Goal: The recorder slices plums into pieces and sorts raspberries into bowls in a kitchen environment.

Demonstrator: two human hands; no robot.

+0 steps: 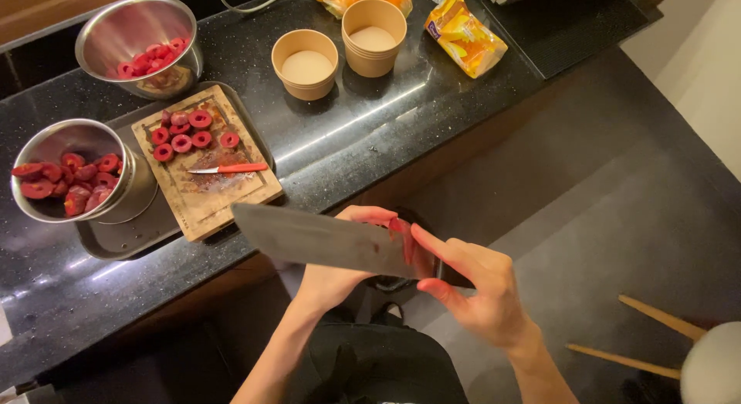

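Note:
My right hand grips a large cleaver at its handle end, index finger stretched toward the blade. The wide grey blade points left, held in the air just in front of the black counter. My left hand sits behind the blade, its fingertips curling over the top edge near the handle. Something small and red shows at those fingertips; I cannot tell what it is.
A wooden cutting board on a metal tray carries red fruit slices and a small red-handled knife. Two steel bowls hold more red pieces. Two paper cups and a yellow packet stand behind.

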